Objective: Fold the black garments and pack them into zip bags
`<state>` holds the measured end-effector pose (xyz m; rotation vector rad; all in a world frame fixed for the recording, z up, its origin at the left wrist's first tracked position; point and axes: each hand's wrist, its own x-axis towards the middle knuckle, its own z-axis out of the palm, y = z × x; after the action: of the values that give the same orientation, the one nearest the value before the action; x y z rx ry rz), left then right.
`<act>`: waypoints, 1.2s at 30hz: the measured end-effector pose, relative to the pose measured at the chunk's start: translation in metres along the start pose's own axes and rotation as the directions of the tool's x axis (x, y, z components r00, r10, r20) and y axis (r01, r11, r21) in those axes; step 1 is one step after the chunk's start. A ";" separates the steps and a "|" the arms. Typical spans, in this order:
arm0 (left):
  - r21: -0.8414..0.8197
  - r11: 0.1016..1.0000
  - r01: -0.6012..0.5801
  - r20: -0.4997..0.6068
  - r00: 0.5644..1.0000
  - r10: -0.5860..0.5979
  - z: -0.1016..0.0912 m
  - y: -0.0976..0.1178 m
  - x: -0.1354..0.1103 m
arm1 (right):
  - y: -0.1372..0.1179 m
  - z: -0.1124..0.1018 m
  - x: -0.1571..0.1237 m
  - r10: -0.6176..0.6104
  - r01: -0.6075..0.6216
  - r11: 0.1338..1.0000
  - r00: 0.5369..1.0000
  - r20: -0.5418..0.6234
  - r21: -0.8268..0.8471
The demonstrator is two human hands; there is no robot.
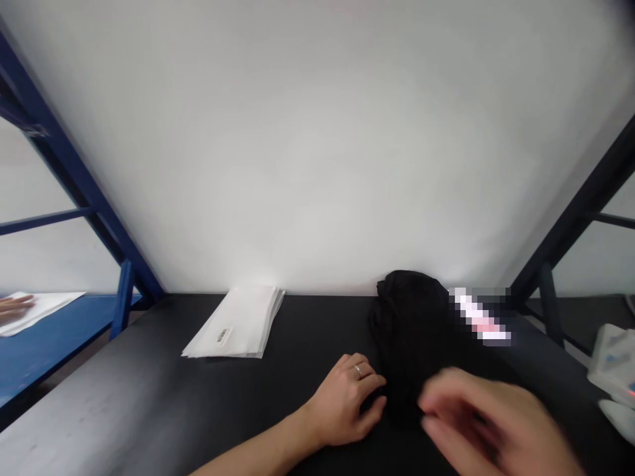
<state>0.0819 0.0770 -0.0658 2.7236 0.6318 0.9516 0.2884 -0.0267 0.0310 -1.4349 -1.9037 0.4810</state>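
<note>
A heap of black cloth point(411, 330) lies on the dark table, reaching from the wall toward me. At its left edge rests my left hand point(350, 400), a ring on one finger. Its fingers are loosely bent, with thumb and forefinger apart, and the fingertips meet the cloth's edge. Nothing shows clearly between them. Over the near right part of the cloth is my right hand point(496, 423), blurred by motion. Its thumb and fingertips come close together, but whether they pinch anything is smeared.
White sheets or flat bags point(238, 324) with a barcode label lie in a stack left of the cloth. A pixelated patch point(481, 317) is at right. Blue frame bars point(94, 178) flank the table. Another person's hand point(14, 307) rests on white material at far left. White equipment point(615, 363) stands at right.
</note>
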 end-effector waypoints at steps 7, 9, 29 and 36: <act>0.131 0.991 0.000 -0.136 0.991 0.018 0.006 0.000 -0.002 | 0.006 0.016 0.056 0.265 -0.065 0.829 0.920 0.287 -0.556; 0.144 0.990 -0.009 -0.159 0.987 0.032 0.007 -0.001 -0.003 | 0.017 0.019 0.056 0.217 -0.026 0.880 0.910 0.353 -0.474; 0.243 0.967 -0.075 -0.254 0.957 0.139 0.013 -0.005 -0.006 | 0.046 0.056 0.057 0.036 0.067 0.956 0.941 0.337 -0.287; 0.252 0.966 -0.063 -0.231 0.965 0.123 0.011 -0.003 -0.007 | 0.045 0.056 0.054 0.017 0.086 0.951 0.945 0.328 -0.297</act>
<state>0.0826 0.0756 -0.0788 2.8940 0.7096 1.3315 0.2712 0.0446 -0.0203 -1.5913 -2.3504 0.4404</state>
